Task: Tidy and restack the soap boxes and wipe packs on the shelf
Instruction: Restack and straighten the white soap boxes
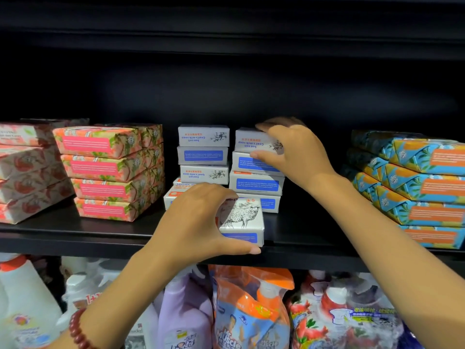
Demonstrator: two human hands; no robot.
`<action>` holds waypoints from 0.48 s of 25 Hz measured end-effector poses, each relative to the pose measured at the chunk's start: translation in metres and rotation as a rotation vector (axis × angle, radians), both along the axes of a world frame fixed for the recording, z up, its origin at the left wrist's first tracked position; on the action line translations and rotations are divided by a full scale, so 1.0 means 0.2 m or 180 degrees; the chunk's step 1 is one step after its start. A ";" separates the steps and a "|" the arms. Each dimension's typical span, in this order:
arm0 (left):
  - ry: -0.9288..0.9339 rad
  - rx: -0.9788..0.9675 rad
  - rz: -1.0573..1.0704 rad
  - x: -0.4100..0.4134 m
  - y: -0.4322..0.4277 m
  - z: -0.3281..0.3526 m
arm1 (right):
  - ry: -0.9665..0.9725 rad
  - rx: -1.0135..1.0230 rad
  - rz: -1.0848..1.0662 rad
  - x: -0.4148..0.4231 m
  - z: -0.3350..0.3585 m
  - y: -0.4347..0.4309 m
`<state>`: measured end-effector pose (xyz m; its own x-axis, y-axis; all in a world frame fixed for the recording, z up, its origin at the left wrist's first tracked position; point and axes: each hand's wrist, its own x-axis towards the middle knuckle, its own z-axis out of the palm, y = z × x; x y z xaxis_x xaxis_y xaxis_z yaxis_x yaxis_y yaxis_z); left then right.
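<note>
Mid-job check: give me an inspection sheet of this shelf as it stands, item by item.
Surface: black shelf, stock in stacks along it.
Job's things: left stack of white soap boxes, unevenly piled; right stack beside it; sheep box at the shelf front; pink packs stacked on the left; blue-orange packs stacked on the right.
Clutter: bottom boxes of the left stack jut forward, out of line.
Hands: left hand grips the sheep box; right hand pinches the top box of the right stack.
Cables: nothing seen.
Surroundings: spray bottles and refill pouches on the shelf below.
</note>
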<state>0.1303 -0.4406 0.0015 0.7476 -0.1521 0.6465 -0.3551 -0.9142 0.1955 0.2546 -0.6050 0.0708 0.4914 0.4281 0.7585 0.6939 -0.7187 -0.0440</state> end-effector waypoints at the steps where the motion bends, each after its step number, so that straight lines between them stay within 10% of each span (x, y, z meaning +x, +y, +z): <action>1: 0.0034 0.0026 -0.0009 0.01 -0.02 0.00 | -0.0155 0.0115 0.0032 -0.03 -0.02 -0.03; 4: 0.0101 0.0113 0.0000 0.07 -0.06 0.01 | -0.0433 0.0438 0.0345 -0.14 -0.16 -0.18; 12: 0.0367 0.0403 -0.0063 0.18 -0.18 0.01 | 0.1262 -0.0082 0.0291 -0.34 -0.50 -0.48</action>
<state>0.1668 -0.4766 0.0043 0.8118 -0.2423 0.5314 -0.3551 -0.9272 0.1197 0.1875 -0.7008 -0.0293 0.7028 0.4998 0.5062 0.6877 -0.6593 -0.3039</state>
